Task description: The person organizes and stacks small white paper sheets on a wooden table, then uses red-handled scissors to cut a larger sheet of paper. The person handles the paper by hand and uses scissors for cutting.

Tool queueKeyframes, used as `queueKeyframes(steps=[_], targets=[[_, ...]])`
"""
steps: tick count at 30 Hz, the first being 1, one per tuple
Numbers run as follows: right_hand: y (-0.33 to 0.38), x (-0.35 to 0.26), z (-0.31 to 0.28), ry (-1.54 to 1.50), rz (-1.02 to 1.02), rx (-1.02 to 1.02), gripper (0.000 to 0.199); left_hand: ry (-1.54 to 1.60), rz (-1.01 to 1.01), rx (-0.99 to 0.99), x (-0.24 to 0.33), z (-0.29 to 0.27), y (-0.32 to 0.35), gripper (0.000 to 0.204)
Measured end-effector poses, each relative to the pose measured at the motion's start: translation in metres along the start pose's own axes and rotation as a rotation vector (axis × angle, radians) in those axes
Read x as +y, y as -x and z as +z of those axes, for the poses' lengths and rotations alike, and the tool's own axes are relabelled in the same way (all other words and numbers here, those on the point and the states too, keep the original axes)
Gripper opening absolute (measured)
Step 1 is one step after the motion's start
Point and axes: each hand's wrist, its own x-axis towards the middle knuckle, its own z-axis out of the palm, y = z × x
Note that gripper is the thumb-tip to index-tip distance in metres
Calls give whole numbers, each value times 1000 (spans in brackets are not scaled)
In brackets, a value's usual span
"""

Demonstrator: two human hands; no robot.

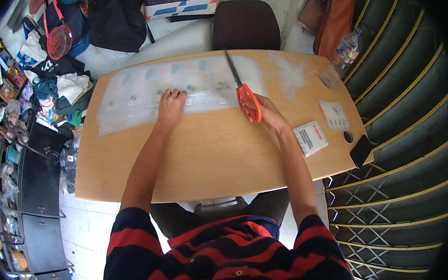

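Your right hand grips the orange-handled scissors, blades running away from you over the clear plastic sheet; your left hand lies flat, pinning it leftward.

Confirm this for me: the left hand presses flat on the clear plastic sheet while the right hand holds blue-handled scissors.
One detail is off. In the head view the scissors in the right hand have orange handles, not blue. The rest holds: the left hand presses flat on the clear plastic sheet on the wooden table.
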Motion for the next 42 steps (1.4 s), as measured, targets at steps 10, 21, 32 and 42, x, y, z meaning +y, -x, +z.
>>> queueKeyframes(steps=[10,21,32,42], targets=[[30,8,6,-238,-223,207,31,16,78,-41,5,-12,-10,7],[32,10,-2,-309,-290,290,43,263,259,-310,42,-11,-65,24],[21,16,-16,-208,-257,577,43,322,97,-374,82,31,-117,38],[16,21,-3,-50,-215,558,42,396,19,-467,52,-23,-103,31]])
